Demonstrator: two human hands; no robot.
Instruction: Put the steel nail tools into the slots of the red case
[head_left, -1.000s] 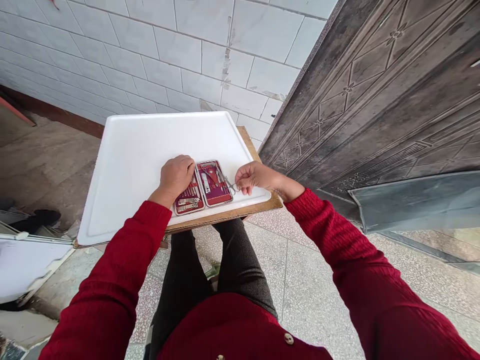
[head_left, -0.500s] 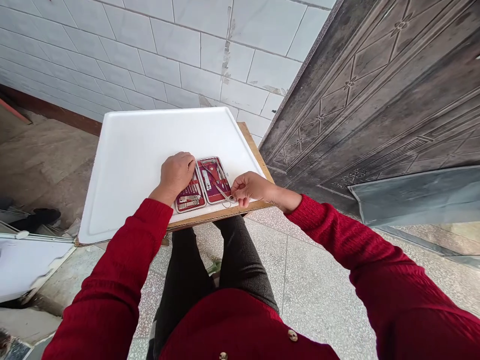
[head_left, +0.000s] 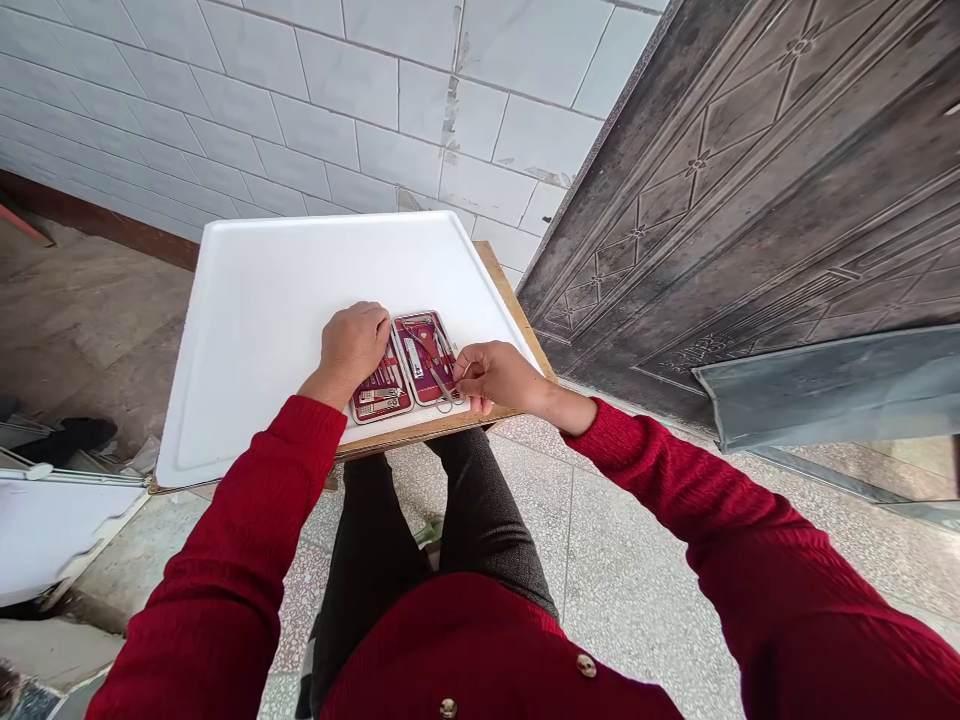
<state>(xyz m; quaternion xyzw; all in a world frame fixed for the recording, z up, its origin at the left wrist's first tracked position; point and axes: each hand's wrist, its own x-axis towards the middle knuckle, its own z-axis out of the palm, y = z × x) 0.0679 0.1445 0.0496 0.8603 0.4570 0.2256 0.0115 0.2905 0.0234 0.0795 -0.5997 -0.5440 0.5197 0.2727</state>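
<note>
Currently pinching scissors in a narrow grip with right hand, at the open kit's four o'clock; resting left hand at its ten o'clock, cannot tell that grip.

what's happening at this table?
A person's right hand has its fingers at the handles of small scissors, over the right half of an open manicure case. The left hand rests over the left half. The case sits near the white tabletop's near edge.
</note>
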